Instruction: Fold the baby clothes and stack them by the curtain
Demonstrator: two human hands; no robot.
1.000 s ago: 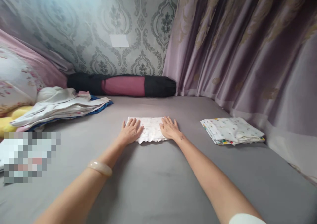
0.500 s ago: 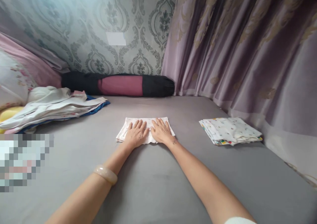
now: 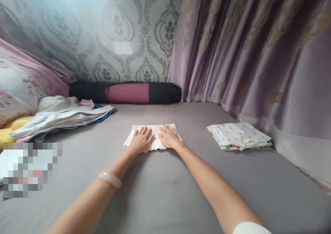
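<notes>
A pale pinkish-white folded cloth (image 3: 156, 143) lies flat on the grey bed sheet (image 3: 155, 192) in front of me. My left hand (image 3: 141, 139) rests palm down on its left half, fingers spread. Flat on the right half lies my right hand (image 3: 169, 137), its fingers also spread and pointing away from me. The cloth shows between the two hands and along its far edge; the parts under my palms are hidden. A pale bangle (image 3: 110, 179) circles my left forearm.
To the right sits a folded stack of patterned white cloth (image 3: 239, 136). Loose white and blue clothes (image 3: 69, 118) lie at the left, beside a floral pillow (image 3: 15, 85). A black and maroon roll (image 3: 126, 92) lies along the wall. Purple curtains (image 3: 232, 54) hang at the right.
The view has shifted slightly. Both hands stay spread on the folded cloth, with the left hand a little further left on it, and the cloth remains in place.
</notes>
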